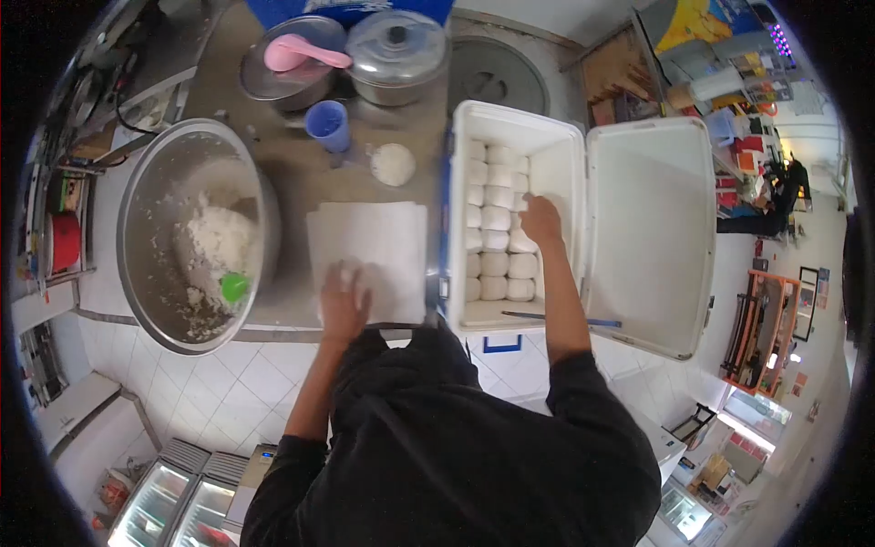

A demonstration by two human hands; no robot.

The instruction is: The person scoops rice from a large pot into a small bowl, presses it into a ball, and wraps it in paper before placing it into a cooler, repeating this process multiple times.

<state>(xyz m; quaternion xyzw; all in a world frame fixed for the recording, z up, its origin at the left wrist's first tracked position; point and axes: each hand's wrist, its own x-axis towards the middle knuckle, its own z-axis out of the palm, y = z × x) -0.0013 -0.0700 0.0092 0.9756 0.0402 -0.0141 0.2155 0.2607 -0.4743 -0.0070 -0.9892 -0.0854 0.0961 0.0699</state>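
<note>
My left hand (344,305) lies with its fingers apart on a stack of white paper sheets (387,251); the fingertips are slightly blurred. My right hand (541,220) reaches into a white cooler box (567,169). Its fingers are bent down together at the right side of the packed rows; whatever they hold is hidden. Several rounded white bundles (495,218) sit side by side in the box. Beyond the paper are a small white mound of rice (393,165) and a blue plastic cup (328,125).
At left stands a large metal basin (137,228) with loose rice (221,237) and a green scoop (234,287). A pink ladle (305,53) rests on a pot at the back, beside a lidded pot (396,55). The cooler's lid (649,232) hangs open to the right.
</note>
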